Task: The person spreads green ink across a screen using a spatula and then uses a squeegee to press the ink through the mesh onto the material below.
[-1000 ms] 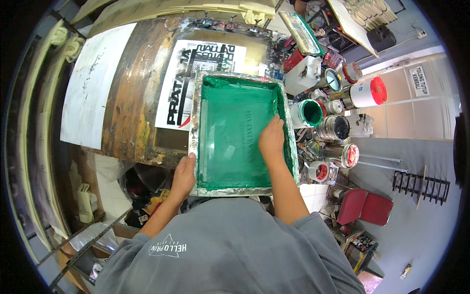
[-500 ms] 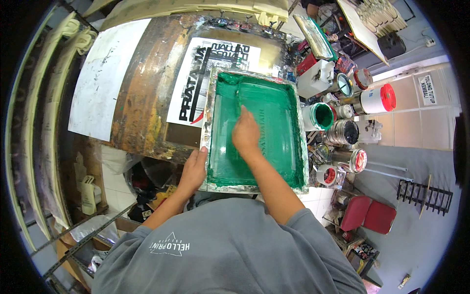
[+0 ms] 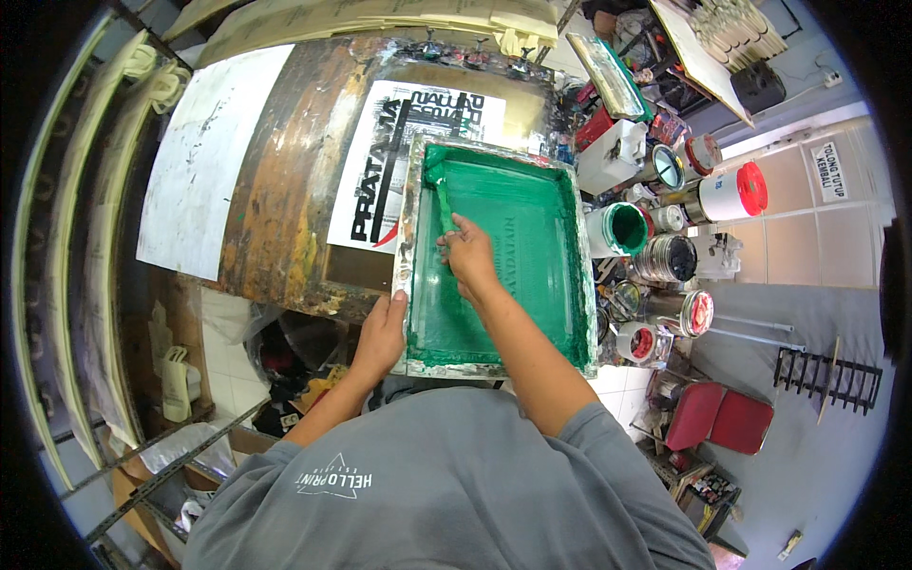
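Note:
A screen-printing frame [image 3: 410, 214], its mesh coated in wet green ink [image 3: 546, 247], lies tilted in front of me. Thicker ink lines the inner edges. My left hand [image 3: 383, 332] grips the frame's left side near the lower corner, thumb along the outer rim. In my right hand [image 3: 471, 256] is an ink-covered spatula [image 3: 445, 203], its far end at the upper left inside corner of the screen. Faint raised-looking lettering shows through the ink right of that hand. Past the frame's left side lies a white sheet [image 3: 347, 195] printed in black and red, partly covered by it.
A stained wooden table [image 3: 285, 190] carries another white sheet [image 3: 204, 161] at left. To the right stand several ink containers, among them an open green ink tub [image 3: 627, 229] and a white jug [image 3: 613, 157]. A folded red chair [image 3: 717, 418] is at lower right; shelving [image 3: 161, 465] at lower left.
My right hand has shifted slightly down and left, with the spatula swinging toward the screen's upper left corner. The left hand keeps its grip on the frame.

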The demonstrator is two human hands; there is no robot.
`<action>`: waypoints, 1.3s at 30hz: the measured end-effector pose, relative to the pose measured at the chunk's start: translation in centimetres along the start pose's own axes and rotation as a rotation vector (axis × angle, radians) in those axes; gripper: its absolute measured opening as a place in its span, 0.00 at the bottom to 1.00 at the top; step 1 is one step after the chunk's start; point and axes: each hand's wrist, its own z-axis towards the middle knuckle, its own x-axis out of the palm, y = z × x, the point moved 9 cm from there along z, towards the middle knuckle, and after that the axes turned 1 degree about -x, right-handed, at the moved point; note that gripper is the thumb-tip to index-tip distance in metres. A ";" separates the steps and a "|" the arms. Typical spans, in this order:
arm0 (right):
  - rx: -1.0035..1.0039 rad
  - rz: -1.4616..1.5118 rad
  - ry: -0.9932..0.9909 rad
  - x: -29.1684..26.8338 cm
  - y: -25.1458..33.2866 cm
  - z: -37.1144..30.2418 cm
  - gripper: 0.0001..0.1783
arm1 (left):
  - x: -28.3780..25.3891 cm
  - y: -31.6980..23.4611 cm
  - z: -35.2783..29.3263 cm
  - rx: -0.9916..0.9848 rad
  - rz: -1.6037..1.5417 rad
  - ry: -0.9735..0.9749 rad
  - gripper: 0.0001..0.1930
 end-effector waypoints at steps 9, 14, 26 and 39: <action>0.132 0.459 -0.003 1.2 -0.6 -0.2 0.34 | -0.3 -0.3 0.2 0.038 0.054 -0.039 0.28; 0.097 0.465 -0.006 0.3 -0.6 -0.3 0.32 | -0.1 -0.8 -0.1 0.015 0.049 -0.024 0.28; 0.065 0.438 0.011 -1.7 -0.5 -0.9 0.30 | 0.1 0.0 0.2 0.040 0.065 -0.033 0.28; 0.012 0.385 0.042 -8.3 0.6 -8.0 0.28 | 0.5 2.9 1.5 0.094 0.008 -0.045 0.27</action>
